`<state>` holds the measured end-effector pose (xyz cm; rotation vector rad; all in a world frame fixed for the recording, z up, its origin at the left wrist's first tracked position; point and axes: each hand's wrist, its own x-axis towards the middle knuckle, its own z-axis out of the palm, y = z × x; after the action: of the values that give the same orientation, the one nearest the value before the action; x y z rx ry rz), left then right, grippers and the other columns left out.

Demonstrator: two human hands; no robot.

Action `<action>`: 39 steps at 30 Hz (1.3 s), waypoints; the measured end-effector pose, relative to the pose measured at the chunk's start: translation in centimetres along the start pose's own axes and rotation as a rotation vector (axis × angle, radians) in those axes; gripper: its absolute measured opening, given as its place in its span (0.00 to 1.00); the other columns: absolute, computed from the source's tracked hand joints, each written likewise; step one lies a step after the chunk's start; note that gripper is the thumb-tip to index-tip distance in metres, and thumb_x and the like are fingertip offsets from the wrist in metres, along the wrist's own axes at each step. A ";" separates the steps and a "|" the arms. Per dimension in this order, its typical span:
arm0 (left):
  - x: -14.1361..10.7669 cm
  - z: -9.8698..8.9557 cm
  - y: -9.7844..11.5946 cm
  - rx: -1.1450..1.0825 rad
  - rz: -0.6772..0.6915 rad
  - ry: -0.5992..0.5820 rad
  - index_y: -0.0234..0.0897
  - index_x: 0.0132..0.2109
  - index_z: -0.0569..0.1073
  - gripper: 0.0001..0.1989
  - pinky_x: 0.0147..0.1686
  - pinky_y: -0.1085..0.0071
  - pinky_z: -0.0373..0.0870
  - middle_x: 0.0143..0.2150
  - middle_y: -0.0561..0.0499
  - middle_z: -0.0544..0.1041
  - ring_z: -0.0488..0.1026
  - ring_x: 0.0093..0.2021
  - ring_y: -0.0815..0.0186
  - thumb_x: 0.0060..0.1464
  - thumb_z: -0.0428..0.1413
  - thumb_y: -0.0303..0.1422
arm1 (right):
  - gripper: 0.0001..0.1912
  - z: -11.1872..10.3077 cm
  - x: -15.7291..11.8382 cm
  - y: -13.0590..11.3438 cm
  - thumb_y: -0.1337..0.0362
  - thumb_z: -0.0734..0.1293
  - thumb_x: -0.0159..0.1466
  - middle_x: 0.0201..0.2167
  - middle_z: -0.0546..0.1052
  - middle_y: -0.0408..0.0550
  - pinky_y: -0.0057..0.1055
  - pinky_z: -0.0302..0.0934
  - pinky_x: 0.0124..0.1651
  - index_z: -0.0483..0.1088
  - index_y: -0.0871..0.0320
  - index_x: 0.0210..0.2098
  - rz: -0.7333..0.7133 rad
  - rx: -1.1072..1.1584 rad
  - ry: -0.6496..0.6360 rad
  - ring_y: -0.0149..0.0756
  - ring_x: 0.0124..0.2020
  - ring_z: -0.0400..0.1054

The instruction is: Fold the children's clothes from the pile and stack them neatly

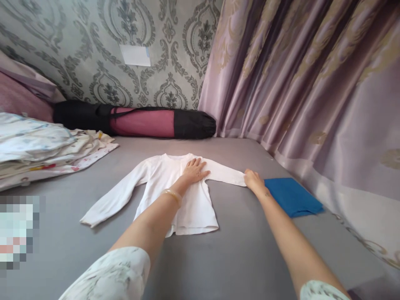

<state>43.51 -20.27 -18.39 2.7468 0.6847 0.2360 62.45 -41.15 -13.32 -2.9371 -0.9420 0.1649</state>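
A white long-sleeved shirt lies spread flat on the grey sheet, collar toward the wall. My left hand rests flat on its upper chest near the right armhole, fingers spread. At the end of the sleeve stretched out to the right, my right hand grips the cuff with closed fingers. The other sleeve reaches down to the left, untouched. Just right of my right hand lies a folded blue cloth, partly behind my forearm.
A long black and pink bag lies along the wall. Folded patterned cloths are piled at the left. A purple curtain hangs on the right. A blurred-out patch sits at the lower left of the grey bed.
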 end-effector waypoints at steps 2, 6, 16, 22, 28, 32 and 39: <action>0.3 -0.3 0.0 -0.011 -0.012 -0.050 0.44 0.66 0.59 0.36 0.65 0.50 0.46 0.71 0.43 0.51 0.47 0.70 0.46 0.57 0.44 0.57 | 0.22 0.1 -0.3 -0.8 0.76 0.56 0.62 0.49 0.74 0.63 0.37 0.60 0.45 0.70 0.61 0.52 0.026 -0.100 -0.010 0.46 0.49 0.70; 0.9 -0.7 0.0 -0.040 -0.032 -0.108 0.46 0.67 0.58 0.39 0.64 0.46 0.45 0.72 0.42 0.49 0.45 0.70 0.44 0.53 0.46 0.60 | 0.21 0.2 -0.5 -2.5 0.78 0.54 0.63 0.48 0.74 0.66 0.43 0.57 0.51 0.73 0.64 0.48 -0.050 -0.250 0.153 0.51 0.53 0.66; 0.6 -1.1 0.4 0.027 -0.043 -0.151 0.39 0.68 0.55 0.40 0.65 0.49 0.44 0.72 0.39 0.48 0.44 0.70 0.44 0.51 0.55 0.44 | 0.31 3.5 -1.0 -14.9 0.55 0.43 0.72 0.71 0.48 0.53 0.39 0.35 0.69 0.48 0.64 0.69 -0.552 0.267 -0.102 0.39 0.71 0.39; 0.5 -1.3 0.6 0.069 -0.065 -0.176 0.45 0.70 0.50 0.39 0.65 0.51 0.44 0.73 0.44 0.46 0.43 0.70 0.48 0.53 0.52 0.46 | 0.34 4.4 -1.3 -14.3 0.51 0.40 0.71 0.72 0.42 0.50 0.40 0.27 0.69 0.40 0.64 0.71 -0.438 0.243 -0.135 0.36 0.71 0.32; 0.5 -1.1 0.6 0.052 -0.076 -0.162 0.44 0.69 0.53 0.46 0.65 0.52 0.42 0.73 0.43 0.45 0.42 0.70 0.47 0.48 0.50 0.61 | 0.36 4.1 -1.6 -10.9 0.48 0.40 0.70 0.72 0.41 0.50 0.46 0.27 0.69 0.42 0.64 0.70 -0.346 0.123 -0.123 0.42 0.72 0.31; 0.5 -1.1 0.6 0.033 -0.062 -0.166 0.44 0.69 0.53 0.51 0.65 0.51 0.41 0.73 0.41 0.45 0.40 0.71 0.46 0.44 0.48 0.66 | 0.35 3.7 -1.6 -8.7 0.49 0.41 0.70 0.72 0.40 0.48 0.50 0.27 0.69 0.41 0.61 0.71 -0.297 0.063 -0.130 0.43 0.72 0.30; 0.4 -1.2 0.6 0.034 -0.039 -0.172 0.44 0.69 0.52 0.53 0.65 0.49 0.41 0.73 0.41 0.44 0.40 0.70 0.43 0.43 0.46 0.69 | 0.33 3.5 -1.3 -3.9 0.51 0.42 0.70 0.72 0.42 0.47 0.52 0.32 0.69 0.42 0.58 0.71 -0.195 -0.024 -0.115 0.44 0.71 0.34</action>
<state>43.83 -20.26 -17.02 2.7417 0.7004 -0.0213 58.78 -38.66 -16.32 -2.8609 -1.2465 0.3184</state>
